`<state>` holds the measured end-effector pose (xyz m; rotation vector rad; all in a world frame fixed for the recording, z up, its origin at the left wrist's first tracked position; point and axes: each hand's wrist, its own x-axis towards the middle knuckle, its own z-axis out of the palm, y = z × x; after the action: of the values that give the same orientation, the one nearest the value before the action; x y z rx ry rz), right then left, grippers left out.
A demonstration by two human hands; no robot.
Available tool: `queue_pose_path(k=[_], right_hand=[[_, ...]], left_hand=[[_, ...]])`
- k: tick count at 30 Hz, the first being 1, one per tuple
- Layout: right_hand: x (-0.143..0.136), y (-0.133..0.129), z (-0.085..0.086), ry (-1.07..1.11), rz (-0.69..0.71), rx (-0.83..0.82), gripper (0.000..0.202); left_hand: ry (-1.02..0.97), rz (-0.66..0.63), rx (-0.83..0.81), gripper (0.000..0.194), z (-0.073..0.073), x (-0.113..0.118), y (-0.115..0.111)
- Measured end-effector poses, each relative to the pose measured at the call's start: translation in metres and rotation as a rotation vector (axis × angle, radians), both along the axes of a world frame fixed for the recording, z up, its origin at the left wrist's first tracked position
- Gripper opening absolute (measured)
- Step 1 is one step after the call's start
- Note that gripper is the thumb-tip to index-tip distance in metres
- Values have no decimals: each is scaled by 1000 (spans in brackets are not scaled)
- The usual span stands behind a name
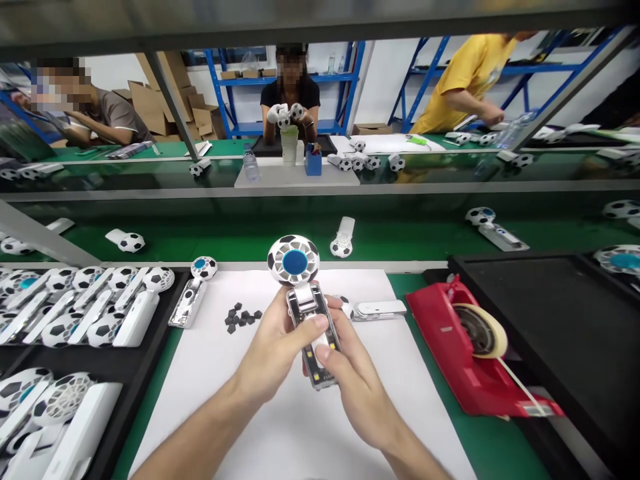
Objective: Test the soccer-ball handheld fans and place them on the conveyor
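Observation:
Both my hands hold one soccer-ball handheld fan [300, 280] upright over a white sheet [240, 400]. Its round head with a blue centre points away from me; the open handle shows its inner parts. My left hand [273, 350] wraps the handle from the left, thumb pressed on its front. From the right, my right hand [350, 373] grips the lower handle, thumb on the front too. A small pile of black pentagon pieces [241, 317] lies on the sheet left of my hands. A white handle cover [377, 309] lies just right of them.
A red tape dispenser [470, 347] stands at the right beside a black tray [560, 320]. Black trays [145, 360] of fans fill the left. Another open fan [193, 293] lies by the sheet. A green conveyor [240, 233] carries fans; three people work beyond it.

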<state>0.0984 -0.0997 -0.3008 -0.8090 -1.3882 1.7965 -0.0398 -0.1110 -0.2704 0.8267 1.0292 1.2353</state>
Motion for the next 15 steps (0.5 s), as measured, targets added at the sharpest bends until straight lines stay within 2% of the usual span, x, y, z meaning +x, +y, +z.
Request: queue_pose_path(k=[5, 11, 13, 15], right_hand=[[7, 0, 0, -3, 131, -20, 53], [7, -1, -5, 39, 123, -7, 57], [7, 2, -1, 1, 160, 71, 57], [9, 5, 5, -84, 211, 218, 60]], left_hand=[[-15, -22, -12, 40, 3, -2, 6], [32, 45, 81, 40, -5, -4, 8], [22, 29, 63, 38, -6, -5, 10], [17, 41, 48, 34, -6, -5, 14]])
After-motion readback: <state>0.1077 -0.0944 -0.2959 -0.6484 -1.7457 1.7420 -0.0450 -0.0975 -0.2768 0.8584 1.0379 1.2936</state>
